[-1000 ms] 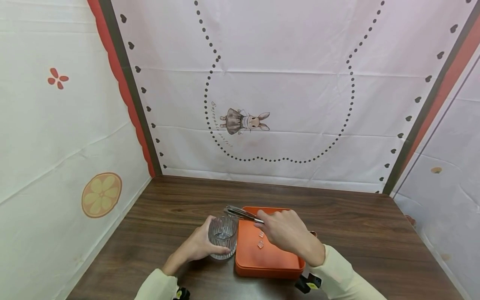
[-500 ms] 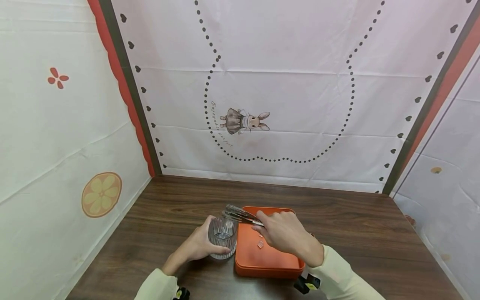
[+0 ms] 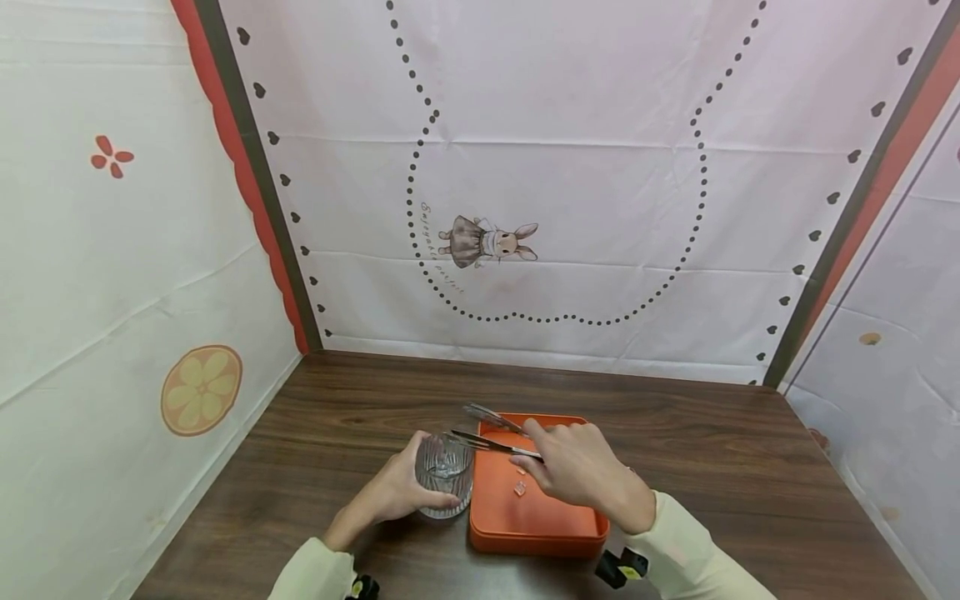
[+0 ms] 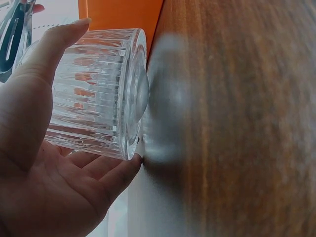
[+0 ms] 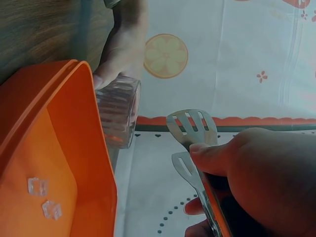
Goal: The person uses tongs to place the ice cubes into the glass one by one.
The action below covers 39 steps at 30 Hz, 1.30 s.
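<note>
My left hand (image 3: 396, 490) grips a clear ribbed glass (image 3: 444, 483) at the left of an orange box (image 3: 538, 544). In the left wrist view the thumb and fingers wrap the ribbed wall of the glass (image 4: 94, 94). With my right hand (image 3: 588, 467) I hold metal tongs (image 3: 502, 447), whose arms are spread. Their tips point left, one near the glass rim, the other farther back. The right wrist view shows slotted heads on the tongs (image 5: 195, 129) with nothing between them. Two clear cubes (image 5: 52, 210) lie in the box. The glass's contents are hard to make out.
Dark wood tabletop (image 3: 697, 467) surrounds the box and glass. A patterned cloth wall (image 3: 585, 208) rises at the table's back edge, with similar walls at left and right. The box's raised rim stands between the cubes and the glass.
The tongs have gone from nearly closed over the glass rim to spread wide. My right hand has shifted slightly right. The left hand and glass have stayed in place.
</note>
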{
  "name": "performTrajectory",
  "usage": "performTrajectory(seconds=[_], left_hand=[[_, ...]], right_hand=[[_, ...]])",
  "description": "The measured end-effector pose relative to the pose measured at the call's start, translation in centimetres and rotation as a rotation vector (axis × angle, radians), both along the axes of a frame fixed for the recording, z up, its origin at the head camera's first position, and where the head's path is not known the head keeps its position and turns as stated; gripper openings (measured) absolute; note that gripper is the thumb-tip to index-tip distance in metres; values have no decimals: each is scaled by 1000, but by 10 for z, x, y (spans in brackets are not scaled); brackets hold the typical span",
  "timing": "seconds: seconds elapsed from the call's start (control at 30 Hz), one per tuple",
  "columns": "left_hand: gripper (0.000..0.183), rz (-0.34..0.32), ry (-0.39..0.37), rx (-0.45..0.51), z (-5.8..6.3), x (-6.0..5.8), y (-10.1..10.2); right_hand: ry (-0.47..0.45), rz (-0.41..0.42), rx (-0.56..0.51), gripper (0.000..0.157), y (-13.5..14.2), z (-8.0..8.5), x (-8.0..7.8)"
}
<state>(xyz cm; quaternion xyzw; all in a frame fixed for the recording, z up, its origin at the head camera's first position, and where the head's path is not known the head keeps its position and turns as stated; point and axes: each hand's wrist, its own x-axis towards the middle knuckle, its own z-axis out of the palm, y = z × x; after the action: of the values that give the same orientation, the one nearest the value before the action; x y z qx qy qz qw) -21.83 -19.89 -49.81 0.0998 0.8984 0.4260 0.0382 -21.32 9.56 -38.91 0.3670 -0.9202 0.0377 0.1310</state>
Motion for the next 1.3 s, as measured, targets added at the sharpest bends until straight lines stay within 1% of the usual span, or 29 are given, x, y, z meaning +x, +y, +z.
performTrajectory(seconds=[0.17, 0.4, 0.6, 0.83, 1.1, 1.3], left_hand=[[95, 4, 6, -3, -1, 0, 0], [97, 14, -13, -6, -1, 1, 1], [98, 17, -24, -10, -1, 0, 1], [92, -4, -8, 5, 0, 1, 0], [97, 12, -9, -21, 2, 0, 2], [98, 11, -4, -15, 2, 1, 2]], right_hand=[[-21, -43, 34, 40, 5, -1, -1], [-61, -89, 62, 46, 12, -5, -3], [-68, -117, 56, 45, 20, -9, -6], [-80, -143, 56, 44, 26, -13, -11], [-98, -156, 48, 41, 32, -20, -14], [-108, -165, 53, 40, 35, -27, -16]])
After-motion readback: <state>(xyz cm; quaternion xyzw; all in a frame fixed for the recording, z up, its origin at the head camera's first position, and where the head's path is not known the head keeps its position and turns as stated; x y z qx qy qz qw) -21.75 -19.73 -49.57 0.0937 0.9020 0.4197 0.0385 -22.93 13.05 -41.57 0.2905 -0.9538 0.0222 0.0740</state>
